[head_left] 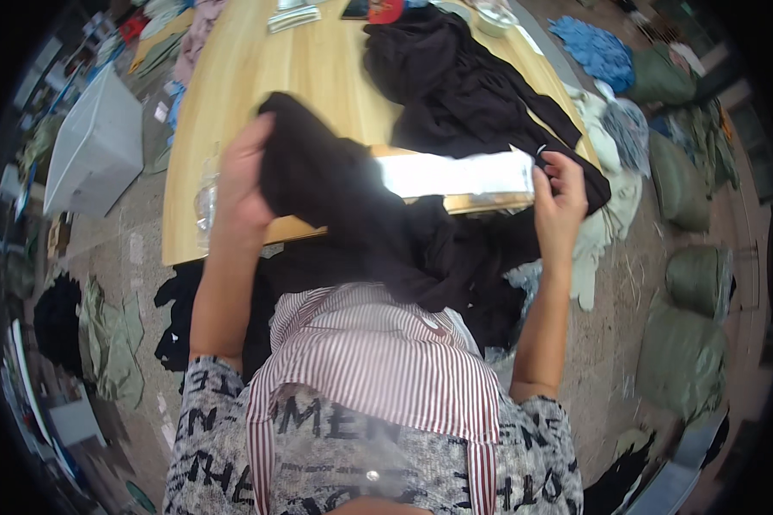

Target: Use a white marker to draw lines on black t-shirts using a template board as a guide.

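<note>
My left hand (245, 176) is closed on a bunched black garment (313, 163), lifting it over the table's near edge. The garment is partly blurred and hangs down toward my lap. My right hand (560, 196) has its fingers curled in at the right end of a bright white strip (459, 175). A small pale curved piece shows at its fingertips, too small to name. Dark cloth lies behind and beside that hand. A further heap of black garments (455, 81) is spread along the right side of the wooden table (257, 51).
A white bin (99, 142) stands on the floor at the left. Olive-green stuffed sacks (682, 356) and blue cloth (594, 53) line the right side. Pale garments (112, 343) lie on the floor at left. Small items, including a bowl (494, 19), sit at the table's far end.
</note>
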{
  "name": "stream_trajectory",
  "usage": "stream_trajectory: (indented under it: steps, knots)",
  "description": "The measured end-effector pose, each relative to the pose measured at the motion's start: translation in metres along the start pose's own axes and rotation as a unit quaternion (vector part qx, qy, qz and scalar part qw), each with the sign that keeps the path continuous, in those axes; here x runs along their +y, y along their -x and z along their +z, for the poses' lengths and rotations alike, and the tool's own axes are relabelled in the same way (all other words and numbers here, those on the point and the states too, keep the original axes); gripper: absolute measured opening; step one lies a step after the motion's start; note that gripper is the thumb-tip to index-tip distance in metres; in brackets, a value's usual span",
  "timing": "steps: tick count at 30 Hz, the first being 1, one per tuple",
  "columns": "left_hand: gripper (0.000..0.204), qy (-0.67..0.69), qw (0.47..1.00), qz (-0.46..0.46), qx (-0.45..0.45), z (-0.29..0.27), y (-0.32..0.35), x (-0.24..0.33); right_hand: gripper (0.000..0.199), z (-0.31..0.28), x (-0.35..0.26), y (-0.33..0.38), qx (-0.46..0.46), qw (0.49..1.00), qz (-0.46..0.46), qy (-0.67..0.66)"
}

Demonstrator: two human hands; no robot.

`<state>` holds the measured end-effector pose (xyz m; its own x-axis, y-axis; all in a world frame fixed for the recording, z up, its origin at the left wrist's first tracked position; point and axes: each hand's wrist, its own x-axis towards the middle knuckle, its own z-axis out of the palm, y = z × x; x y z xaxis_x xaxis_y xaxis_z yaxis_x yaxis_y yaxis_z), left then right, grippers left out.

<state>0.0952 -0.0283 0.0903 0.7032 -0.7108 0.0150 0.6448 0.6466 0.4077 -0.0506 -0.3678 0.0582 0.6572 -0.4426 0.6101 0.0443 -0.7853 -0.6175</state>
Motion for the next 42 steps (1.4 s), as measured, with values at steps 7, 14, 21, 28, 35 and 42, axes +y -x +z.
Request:
stream_trajectory:
  steps: [7, 14, 21, 28, 35, 42]
  knots:
    - [0.039, -0.1, 0.978, 0.128, -0.132, 0.031, 0.051, 0.026, 0.073, 0.011, -0.016, 0.098, -0.287, 0.902, 0.175, -0.27]
    - [0.046, -0.035, 0.929, 0.011, -0.368, 0.105, -0.012, -0.089, 0.091, 0.072, -0.067, 0.11, -0.208, 0.946, 0.025, -0.246]
    - [0.036, -0.469, 0.861, 0.091, -0.174, 0.073, -0.024, -0.08, 0.073, -0.013, 0.11, 0.061, 0.015, 0.85, 0.178, -0.495]
    - [0.029, -0.563, 0.805, -0.177, -0.061, -0.029, -0.02, -0.127, 0.057, -0.034, 0.054, 0.062, 0.089, 0.639, 0.213, -0.734]
    - [0.074, -0.619, 0.747, -0.182, -0.157, -0.011, -0.026, -0.183, 0.05, -0.031, -0.01, 0.056, 0.085, 0.286, 0.227, -0.927]
    - [0.029, -0.666, 0.703, 0.149, -0.2, -0.005, -0.05, -0.179, 0.047, -0.045, -0.013, 0.042, -0.246, 0.331, 0.077, -0.908]
